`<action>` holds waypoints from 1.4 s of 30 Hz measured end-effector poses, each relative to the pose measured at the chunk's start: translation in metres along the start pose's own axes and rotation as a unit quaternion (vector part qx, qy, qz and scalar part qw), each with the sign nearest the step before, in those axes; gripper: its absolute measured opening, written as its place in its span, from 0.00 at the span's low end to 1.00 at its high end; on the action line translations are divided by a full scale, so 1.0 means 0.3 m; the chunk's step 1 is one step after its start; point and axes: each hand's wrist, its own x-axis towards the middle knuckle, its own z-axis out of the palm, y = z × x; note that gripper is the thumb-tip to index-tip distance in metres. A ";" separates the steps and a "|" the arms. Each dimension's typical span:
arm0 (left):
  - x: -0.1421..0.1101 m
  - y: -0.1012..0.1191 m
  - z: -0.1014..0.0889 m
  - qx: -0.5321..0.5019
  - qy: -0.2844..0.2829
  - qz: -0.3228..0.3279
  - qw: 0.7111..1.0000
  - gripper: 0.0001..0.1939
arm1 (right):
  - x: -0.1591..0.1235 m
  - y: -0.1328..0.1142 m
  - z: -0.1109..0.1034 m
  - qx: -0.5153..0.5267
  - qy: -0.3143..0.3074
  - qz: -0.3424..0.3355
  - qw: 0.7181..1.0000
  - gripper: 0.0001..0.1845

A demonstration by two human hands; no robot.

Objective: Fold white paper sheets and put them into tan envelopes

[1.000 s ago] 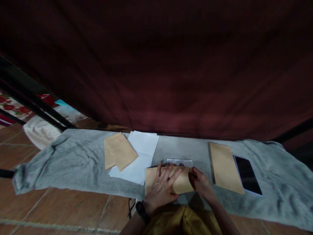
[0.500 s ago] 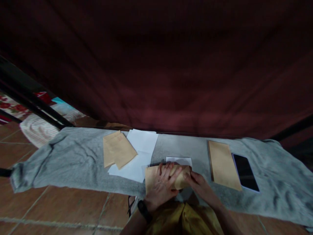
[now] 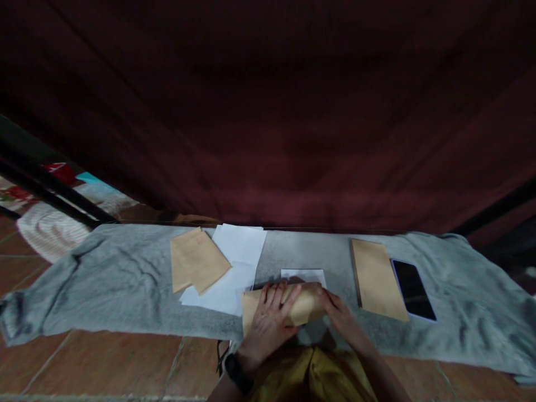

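Observation:
A brown paper envelope (image 3: 307,304) lies in front of me, its right part bulging up a little. My left hand (image 3: 272,315), with a dark band at the wrist, rests on it with fingers laid flat across the paper. At the envelope's right end, my right hand (image 3: 338,312) grips the edge between thumb and fingers; the thumb is partly hidden. Just behind the envelope, a white sheet (image 3: 304,274) shows in part. Left of my hands, white papers (image 3: 240,245) lie spread, with brown envelopes (image 3: 196,259) overlapping them.
A stack of brown envelopes (image 3: 377,279) stands to the right, beside a dark-screened phone (image 3: 414,290). Grey cloth (image 3: 125,279) covers the long narrow surface. A dark red curtain (image 3: 293,139) hangs behind it, with black bars (image 3: 54,184) at the left. Tiled floor (image 3: 104,363) shows below.
The view has shifted slightly. My right fingers have moved up toward the upper right corner of the envelope, and its right end looks more bulged. My left hand stays flat on it.

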 end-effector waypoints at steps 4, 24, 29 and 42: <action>-0.025 -0.040 -0.013 0.012 0.020 -0.030 0.999 0.50 | 0.041 0.081 -0.037 -0.178 0.109 -0.072 0.975 0.24; -0.154 -0.126 0.017 0.043 0.015 -0.106 0.993 0.55 | 0.103 0.161 0.044 -0.244 0.140 -0.074 0.957 0.11; -0.150 -0.127 0.012 0.026 0.011 -0.117 0.993 0.56 | 0.104 0.100 -0.007 -0.086 0.151 -0.038 0.984 0.17; -0.105 -0.141 0.018 -0.006 0.023 -0.118 0.993 0.59 | 0.049 0.037 -0.117 0.078 0.149 -0.022 0.985 0.23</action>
